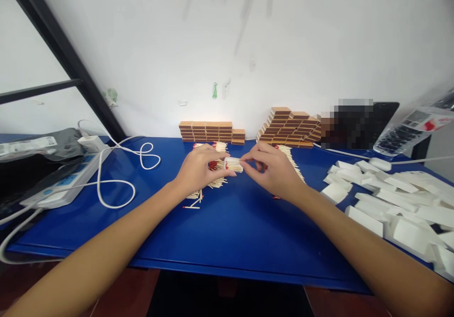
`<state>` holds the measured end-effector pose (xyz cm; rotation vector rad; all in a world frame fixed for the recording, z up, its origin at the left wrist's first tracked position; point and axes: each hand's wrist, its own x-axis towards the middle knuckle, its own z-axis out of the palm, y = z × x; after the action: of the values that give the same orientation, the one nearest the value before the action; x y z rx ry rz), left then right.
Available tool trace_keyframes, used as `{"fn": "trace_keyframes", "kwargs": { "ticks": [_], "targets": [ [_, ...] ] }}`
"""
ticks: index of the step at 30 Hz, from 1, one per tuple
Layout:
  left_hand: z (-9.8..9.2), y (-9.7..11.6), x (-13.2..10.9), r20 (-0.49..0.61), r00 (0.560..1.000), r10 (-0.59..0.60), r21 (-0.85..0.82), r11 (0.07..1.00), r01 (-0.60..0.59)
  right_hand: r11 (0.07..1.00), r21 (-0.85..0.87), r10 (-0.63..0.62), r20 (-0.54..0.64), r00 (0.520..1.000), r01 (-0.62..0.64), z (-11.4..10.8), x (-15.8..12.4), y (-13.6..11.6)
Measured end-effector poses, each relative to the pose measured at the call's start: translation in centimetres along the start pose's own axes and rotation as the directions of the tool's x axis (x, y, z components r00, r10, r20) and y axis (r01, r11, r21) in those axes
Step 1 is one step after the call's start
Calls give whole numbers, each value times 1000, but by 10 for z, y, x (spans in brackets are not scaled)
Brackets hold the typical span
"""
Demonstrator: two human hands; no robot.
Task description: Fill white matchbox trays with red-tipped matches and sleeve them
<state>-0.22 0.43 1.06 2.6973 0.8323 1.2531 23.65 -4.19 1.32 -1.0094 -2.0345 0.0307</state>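
Between my two hands is a small white matchbox tray [233, 159] with red-tipped matches inside. My left hand [201, 167] is closed on its left end, thumb below and fingers above. At the tray's right end, the thumb and forefinger of my right hand [271, 168] pinch the edge; whether they also hold a match is too small to tell. A pile of loose matches [217, 183] lies beneath and behind my left hand, some with red heads toward me. Another row of matches [291, 158] lies behind my right hand, partly hidden by it.
Stacked brown matchboxes [205, 131] stand along the wall, with a taller stack [289, 127] to the right. White empty trays [397, 194] are heaped at the right. A power strip [67, 180] and white cables lie left. A plastic bottle [407, 130] and dark screen stand back right.
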Motion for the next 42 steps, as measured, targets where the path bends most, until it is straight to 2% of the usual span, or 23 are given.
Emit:
{"fn": "trace_keyframes", "kwargs": {
  "ticks": [10, 17, 20, 23, 26, 28, 30, 37, 42],
  "targets": [
    [0, 0, 1, -35, 999, 39, 1, 999, -39, 999, 18, -28, 10, 1000, 27, 1, -1, 0],
    [-1, -4, 1, -23, 999, 36, 43, 998, -35, 999, 38, 20, -43, 999, -19, 0, 1, -4],
    [-6, -8, 2, -37, 999, -18, 104, 994, 21, 995, 72, 79, -55, 995, -75, -1, 3, -5],
    [-12, -14, 4, -99, 990, -103, 169, 978, 119, 983, 131, 135, -13, 991, -132, -2, 2, -5],
    [-17, -18, 6, -166, 973, -163, 203, 959, 196, 963, 212, 144, 104, 984, -164, 0, -2, -7],
    [-18, -18, 6, -170, 968, -187, 204, 954, 220, 949, 254, 142, 184, 973, -186, 4, -4, -10],
    [-17, -18, 6, -151, 970, -189, 191, 958, 216, 942, 260, 156, 212, 965, -210, 10, -6, -13],
    [-13, -16, 4, -117, 977, -179, 181, 963, 198, 959, 199, 175, 139, 975, -201, 34, -10, -26],
    [-16, -18, 5, -123, 976, -179, 186, 962, 200, 975, 109, 197, -15, 980, -194, 26, -6, -16]
  ]
}}
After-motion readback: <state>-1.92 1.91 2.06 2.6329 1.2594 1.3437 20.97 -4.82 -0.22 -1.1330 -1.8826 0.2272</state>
